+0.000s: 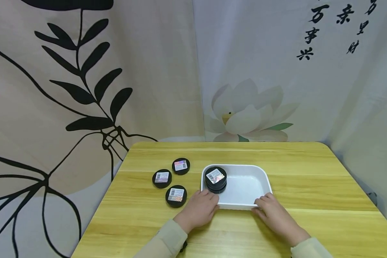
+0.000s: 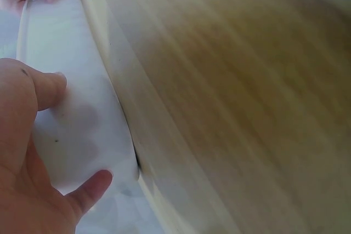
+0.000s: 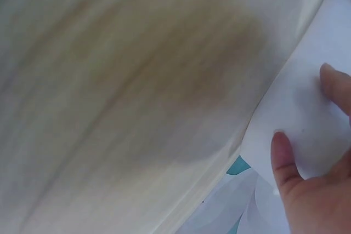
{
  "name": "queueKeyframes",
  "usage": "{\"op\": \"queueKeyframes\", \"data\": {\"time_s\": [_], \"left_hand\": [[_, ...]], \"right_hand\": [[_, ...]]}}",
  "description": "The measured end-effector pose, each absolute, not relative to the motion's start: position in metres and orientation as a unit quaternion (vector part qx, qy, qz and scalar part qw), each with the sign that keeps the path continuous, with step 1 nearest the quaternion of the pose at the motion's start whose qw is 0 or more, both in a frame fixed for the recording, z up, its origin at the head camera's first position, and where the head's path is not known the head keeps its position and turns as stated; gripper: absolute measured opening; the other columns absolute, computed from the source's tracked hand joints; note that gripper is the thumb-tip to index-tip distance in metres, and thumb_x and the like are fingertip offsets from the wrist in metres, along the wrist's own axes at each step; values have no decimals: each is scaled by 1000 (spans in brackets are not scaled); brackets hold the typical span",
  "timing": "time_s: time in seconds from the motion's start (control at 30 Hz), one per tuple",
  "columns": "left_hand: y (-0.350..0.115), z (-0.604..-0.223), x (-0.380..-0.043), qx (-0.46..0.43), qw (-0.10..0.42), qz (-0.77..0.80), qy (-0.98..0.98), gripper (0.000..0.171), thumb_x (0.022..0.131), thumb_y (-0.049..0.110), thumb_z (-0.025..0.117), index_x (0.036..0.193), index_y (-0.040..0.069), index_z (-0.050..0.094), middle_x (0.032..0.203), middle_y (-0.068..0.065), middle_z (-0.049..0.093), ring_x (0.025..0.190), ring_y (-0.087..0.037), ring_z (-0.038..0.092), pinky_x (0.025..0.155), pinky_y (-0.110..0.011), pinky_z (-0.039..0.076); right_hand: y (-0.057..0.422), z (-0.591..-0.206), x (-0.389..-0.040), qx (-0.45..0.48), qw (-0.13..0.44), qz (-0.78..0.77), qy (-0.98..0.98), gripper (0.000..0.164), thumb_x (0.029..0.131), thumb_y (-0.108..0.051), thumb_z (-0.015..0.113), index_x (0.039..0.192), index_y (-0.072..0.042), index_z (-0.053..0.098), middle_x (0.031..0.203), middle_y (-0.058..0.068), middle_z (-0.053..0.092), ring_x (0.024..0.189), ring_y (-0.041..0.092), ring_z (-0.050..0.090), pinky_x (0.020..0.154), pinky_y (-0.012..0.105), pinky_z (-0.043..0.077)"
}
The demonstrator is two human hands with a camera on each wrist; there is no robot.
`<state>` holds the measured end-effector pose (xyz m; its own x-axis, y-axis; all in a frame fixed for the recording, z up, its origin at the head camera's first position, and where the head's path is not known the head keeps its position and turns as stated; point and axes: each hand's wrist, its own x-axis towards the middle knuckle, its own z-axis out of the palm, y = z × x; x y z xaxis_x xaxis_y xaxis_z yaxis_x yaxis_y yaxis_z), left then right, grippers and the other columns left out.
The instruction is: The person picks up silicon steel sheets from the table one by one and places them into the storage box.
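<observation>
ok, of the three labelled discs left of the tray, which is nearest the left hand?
The front disc, just beside the left hand; the leftmost disc and rearmost disc lie farther back.

- The counter (image 1: 309, 172), across the lower half of the head view, looks like wood or a wood-grain finish, streaked lengthwise, smooth, with a soft sheen from where I stand.
- The white tray (image 1: 246, 182), just below centre, seems to be hard plastic or something similar, smooth and faintly glossy inside; its outer wall looks plain and smooth in both wrist views.
- The black discs (image 1: 176, 204), left of centre, look like matt plastic, as does the black stack (image 1: 217, 188) inside the tray's left end.
- Their labels (image 1: 215, 176) look like paper or film, some slightly shiny.
- The hangings (image 1: 161, 71) behind are matt printed cloth, softly creased.
- The pale sleeves (image 1: 167, 236) at bottom are matt cloth.
</observation>
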<state>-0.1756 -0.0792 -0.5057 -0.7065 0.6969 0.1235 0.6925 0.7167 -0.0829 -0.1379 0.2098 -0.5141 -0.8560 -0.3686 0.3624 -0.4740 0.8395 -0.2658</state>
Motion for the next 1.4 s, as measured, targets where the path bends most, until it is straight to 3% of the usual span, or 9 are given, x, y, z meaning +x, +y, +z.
{"op": "queueKeyframes", "data": {"time_s": [0.6, 1.0, 1.27, 1.4], "left_hand": [[-82, -506, -175, -370, 83, 17, -925, 17, 105, 38, 50, 100, 22, 53, 99, 8, 63, 91, -12, 50, 80, -28, 45], [-88, -506, -172, -374, 95, 7, -923, 16, 105, 35, 50, 109, 21, 56, 104, 6, 57, 99, -14, 49, 92, -34, 46], [-101, -507, -173, -355, 113, -20, -928, 19, 104, 37, 53, 116, 24, 59, 126, 3, 54, 122, -19, 50, 106, -40, 44], [-108, -505, -172, -347, 118, -40, -930, 29, 102, 39, 55, 126, 23, 58, 138, 0, 50, 132, -22, 46, 112, -43, 40]], "right_hand": [[206, -518, -141, 232, 164, 185, -941, 29, 83, -16, 82, 74, -25, 55, 73, -19, 50, 80, 4, 39, 70, 23, 41], [207, -522, -140, 236, 169, 181, -940, 30, 83, -17, 82, 75, -26, 55, 74, -21, 49, 81, 4, 39, 71, 22, 41], [209, -520, -139, 232, 163, 182, -942, 30, 84, -17, 81, 75, -26, 54, 74, -21, 48, 82, 4, 38, 70, 22, 40], [209, -518, -138, 234, 168, 179, -941, 29, 83, -16, 81, 75, -26, 55, 73, -20, 49, 81, 4, 38, 70, 22, 40]]}}
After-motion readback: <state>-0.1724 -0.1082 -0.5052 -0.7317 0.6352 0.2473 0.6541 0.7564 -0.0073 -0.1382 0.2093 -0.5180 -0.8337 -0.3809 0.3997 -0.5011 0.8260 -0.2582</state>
